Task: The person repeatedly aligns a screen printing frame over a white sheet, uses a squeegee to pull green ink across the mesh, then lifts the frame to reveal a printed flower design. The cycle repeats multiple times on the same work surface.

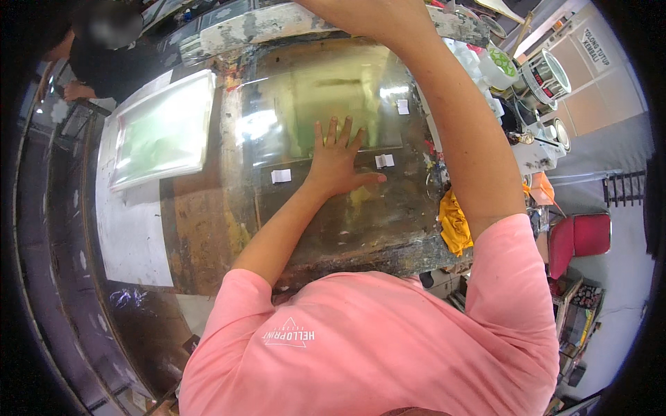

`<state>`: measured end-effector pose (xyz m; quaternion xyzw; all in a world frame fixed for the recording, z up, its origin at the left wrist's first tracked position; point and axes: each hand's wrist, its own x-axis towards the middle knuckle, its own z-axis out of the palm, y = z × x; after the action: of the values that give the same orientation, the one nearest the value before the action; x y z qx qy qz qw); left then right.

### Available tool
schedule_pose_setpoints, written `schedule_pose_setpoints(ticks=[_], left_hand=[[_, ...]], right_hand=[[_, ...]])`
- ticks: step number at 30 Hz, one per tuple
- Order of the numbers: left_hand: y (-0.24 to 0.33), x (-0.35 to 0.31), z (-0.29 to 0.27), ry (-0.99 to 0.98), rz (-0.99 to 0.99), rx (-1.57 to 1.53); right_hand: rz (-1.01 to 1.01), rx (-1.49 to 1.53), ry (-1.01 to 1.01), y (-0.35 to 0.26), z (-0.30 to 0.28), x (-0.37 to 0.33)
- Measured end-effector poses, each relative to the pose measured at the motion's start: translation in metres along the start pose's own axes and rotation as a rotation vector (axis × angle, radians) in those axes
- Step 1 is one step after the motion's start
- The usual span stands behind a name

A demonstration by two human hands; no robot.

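My left hand [336, 161] lies flat with its fingers spread at the near edge of a clear, glossy sheet [298, 104] on the stained work table [201, 236]. Small white tabs [281, 176] sit around that sheet, one left of my hand, one just right of it and another further right. My right arm stretches across to the far side; the right hand [368, 15] shows only in part by a paint-smeared bar [277, 24], its fingers outside the picture. Left of my hands rests a stack of clear plastic sheets [163, 132].
White paper [132, 239] lies under the stack. A yellow cloth [454, 225] hangs at the table's right edge. Metal cans [544, 76] and plastic containers crowd the far right. Behind them stands a red chair [586, 236]. Another person [104, 52] is at the far left.
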<state>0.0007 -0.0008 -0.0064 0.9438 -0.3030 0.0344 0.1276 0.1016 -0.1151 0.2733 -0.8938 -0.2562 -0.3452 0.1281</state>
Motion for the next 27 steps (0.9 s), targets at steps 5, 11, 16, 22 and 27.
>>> schedule_pose_setpoints(ticks=[5, 11, 16, 22, 27], left_hand=[[0.012, -0.005, 0.007, 0.061, 0.012, 0.007], [0.016, -0.003, -0.004, -0.004, 0.023, 0.020], [0.007, -0.011, 0.006, 0.107, -0.036, 0.011], [-0.007, -0.007, -0.044, 0.439, -0.130, -0.379], [-0.069, -0.052, -0.137, 0.778, -0.457, -1.167]], right_hand=[[0.017, 0.016, -0.045, -0.005, -0.006, 0.004], [0.014, -0.008, -0.015, 0.004, -0.002, 0.007], [0.000, 0.079, -0.055, -0.010, 0.005, 0.011], [0.039, -0.095, 0.022, 0.004, -0.001, -0.003], [-0.043, -0.018, 0.062, -0.020, 0.019, -0.041]])
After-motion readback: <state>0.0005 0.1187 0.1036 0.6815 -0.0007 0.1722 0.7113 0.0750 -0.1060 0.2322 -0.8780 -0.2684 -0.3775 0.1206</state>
